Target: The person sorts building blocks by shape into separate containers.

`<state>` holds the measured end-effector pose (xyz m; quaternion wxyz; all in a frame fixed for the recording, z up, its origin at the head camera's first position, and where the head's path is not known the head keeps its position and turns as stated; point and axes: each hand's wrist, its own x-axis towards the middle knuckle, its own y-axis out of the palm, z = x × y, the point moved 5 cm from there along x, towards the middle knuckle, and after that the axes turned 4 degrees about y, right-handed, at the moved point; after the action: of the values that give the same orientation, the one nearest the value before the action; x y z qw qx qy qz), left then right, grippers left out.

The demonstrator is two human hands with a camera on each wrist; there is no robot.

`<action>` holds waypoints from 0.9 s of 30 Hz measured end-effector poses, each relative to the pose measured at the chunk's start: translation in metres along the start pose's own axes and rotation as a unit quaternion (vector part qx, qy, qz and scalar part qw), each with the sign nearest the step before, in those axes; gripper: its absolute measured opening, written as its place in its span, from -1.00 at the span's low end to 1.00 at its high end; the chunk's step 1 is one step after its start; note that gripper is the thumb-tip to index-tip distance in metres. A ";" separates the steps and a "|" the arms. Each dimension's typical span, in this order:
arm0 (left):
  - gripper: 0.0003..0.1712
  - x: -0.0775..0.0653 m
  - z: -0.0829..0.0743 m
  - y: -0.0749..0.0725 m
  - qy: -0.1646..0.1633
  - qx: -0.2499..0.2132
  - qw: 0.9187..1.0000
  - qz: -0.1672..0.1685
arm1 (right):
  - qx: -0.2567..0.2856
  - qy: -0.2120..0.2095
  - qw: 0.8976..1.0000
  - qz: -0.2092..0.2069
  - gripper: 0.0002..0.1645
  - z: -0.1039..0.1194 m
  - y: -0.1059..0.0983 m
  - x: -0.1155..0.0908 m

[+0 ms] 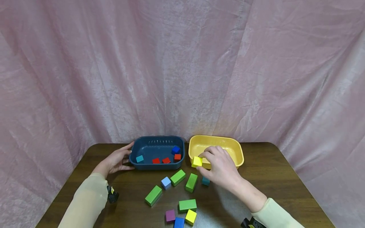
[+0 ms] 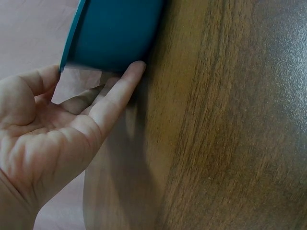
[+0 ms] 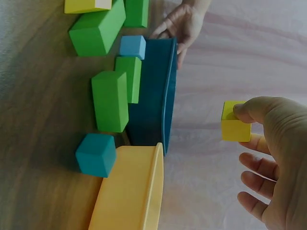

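Note:
A yellow cube (image 1: pixel 196 161) is pinched between the thumb and fingertips of my right hand (image 1: pixel 219 166), over the front left rim of the yellow basket (image 1: pixel 239 147). The right wrist view shows this cube (image 3: pixel 235 128) held up, with the other fingers loosely bent below. At the far left, my left hand (image 1: pixel 117 161) touches the end of the dark blue basket (image 1: pixel 158 166) with fingers spread. In the left wrist view, one fingertip lies at its rim and another along its lower side. Red, blue and teal blocks lie inside the blue basket.
Several green blocks (image 1: pixel 153 195), a light blue cube (image 1: pixel 166 182) and a teal cube (image 1: pixel 205 180) lie before the baskets. Closer in are a purple cube (image 1: pixel 170 216), a blue block (image 1: pixel 179 223) and another yellow cube (image 1: pixel 190 217). A pink curtain (image 1: pixel 171 69) hangs behind the table.

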<state>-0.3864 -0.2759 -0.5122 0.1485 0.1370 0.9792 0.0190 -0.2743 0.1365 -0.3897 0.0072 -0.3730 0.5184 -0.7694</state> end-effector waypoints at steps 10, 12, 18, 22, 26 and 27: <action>-0.27 -0.001 0.000 0.002 0.002 -0.005 1.000 0.004 | 0.002 0.026 1.000 0.003 -0.61 0.001 0.004 0.018; -0.28 -0.001 0.001 0.002 0.004 -0.004 1.000 0.005 | 0.004 0.031 1.000 0.003 -0.61 0.001 0.005 0.023; -0.27 -0.001 0.002 0.001 -0.001 -0.007 1.000 0.004 | 0.010 0.039 0.999 0.004 -0.62 -0.001 0.007 0.035; -0.26 -0.002 0.001 0.002 -0.004 -0.007 1.000 0.003 | 0.005 0.038 0.999 -0.004 -0.61 -0.002 0.008 0.041; -0.26 -0.002 0.000 0.003 -0.002 -0.008 1.000 0.000 | 0.001 0.041 0.999 -0.006 -0.60 -0.002 0.011 0.048; -0.26 -0.002 0.000 0.003 0.000 -0.007 1.000 0.002 | 0.001 0.043 0.999 -0.003 -0.60 -0.002 0.012 0.051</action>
<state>-0.3838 -0.2737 -0.5110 0.1494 0.1375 0.9788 0.0259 -0.3164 0.1126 -0.3709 -0.0173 -0.3410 0.5161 -0.7856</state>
